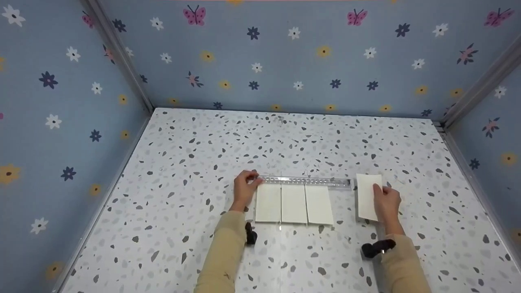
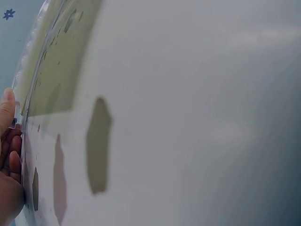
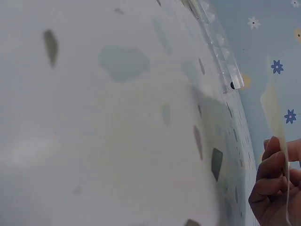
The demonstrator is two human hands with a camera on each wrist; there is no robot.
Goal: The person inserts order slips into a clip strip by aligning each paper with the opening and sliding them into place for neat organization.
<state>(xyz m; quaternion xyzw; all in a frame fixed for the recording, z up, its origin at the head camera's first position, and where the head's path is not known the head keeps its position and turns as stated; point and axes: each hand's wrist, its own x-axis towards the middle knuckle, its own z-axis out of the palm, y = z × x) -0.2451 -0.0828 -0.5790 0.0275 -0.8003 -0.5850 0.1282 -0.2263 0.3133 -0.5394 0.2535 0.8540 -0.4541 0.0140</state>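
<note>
My left hand (image 1: 244,190) pinches the left end of a clear plastic ruler (image 1: 307,180), thumb on one side and fingers on the other. In the left wrist view the thumb (image 2: 6,110) shows at the ruler's end. Below the ruler, three cream paper rectangles (image 1: 294,204) lie side by side, their top edges along it. Off to the right, my right hand (image 1: 387,202) holds a similar cream paper piece (image 1: 367,197) by its right side. Seen edge-on in the right wrist view, this paper (image 3: 273,106) stands between thumb and fingers, raised off the table.
The white speckled table (image 1: 195,162) is bounded by blue flowered panels (image 1: 285,57) at the back and sides. Black wrist straps (image 1: 378,248) with cameras sit at both sleeve cuffs. The ruler's right end stops short of the held paper.
</note>
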